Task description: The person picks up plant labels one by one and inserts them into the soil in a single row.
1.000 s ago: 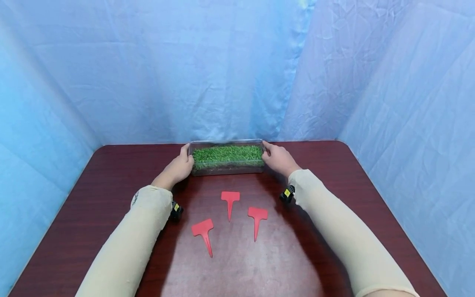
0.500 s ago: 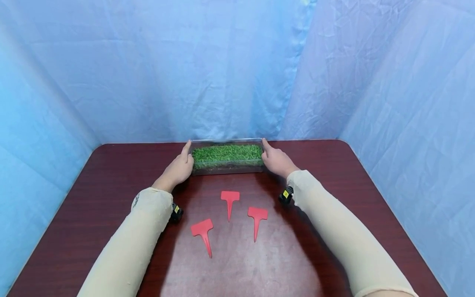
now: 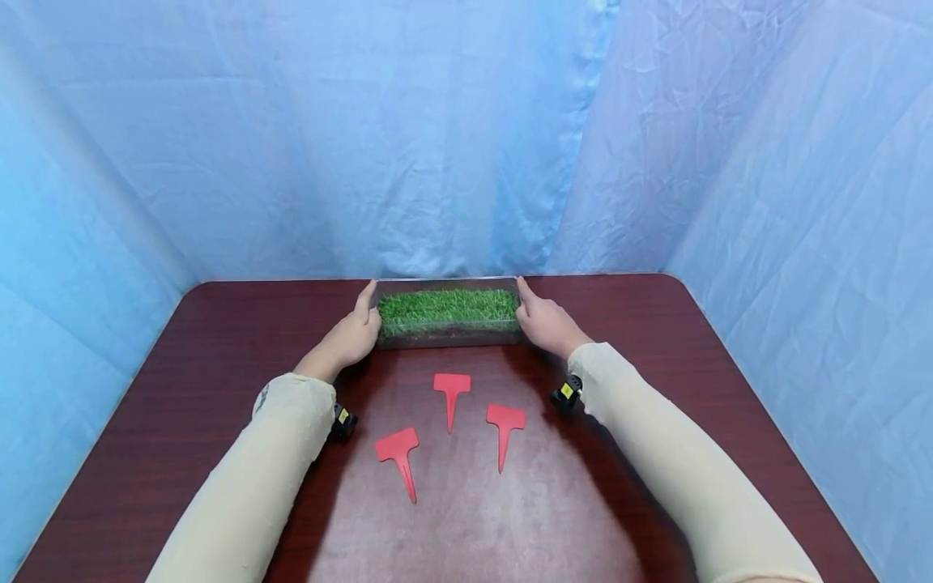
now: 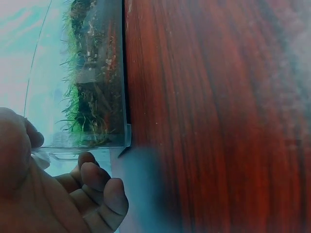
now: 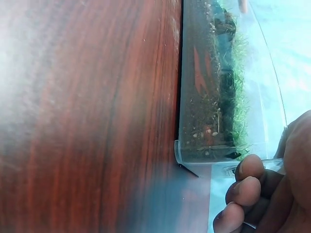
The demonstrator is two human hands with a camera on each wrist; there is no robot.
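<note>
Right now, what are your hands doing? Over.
Left hand and right hand grip the ends of the grass box. Box on table. Three red markers lie nearer, clear of it.

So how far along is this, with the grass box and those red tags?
Early. The clear box of grass stands on the table, gripped at its ends by the left hand and right hand. All three red tags lie loose in front; none is stuck in.

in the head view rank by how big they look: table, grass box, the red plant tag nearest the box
1. Table, by far the largest.
2. Grass box, held at its ends by the left hand and right hand.
3. Red plant tag, smallest, though it lies nearer the camera.
</note>
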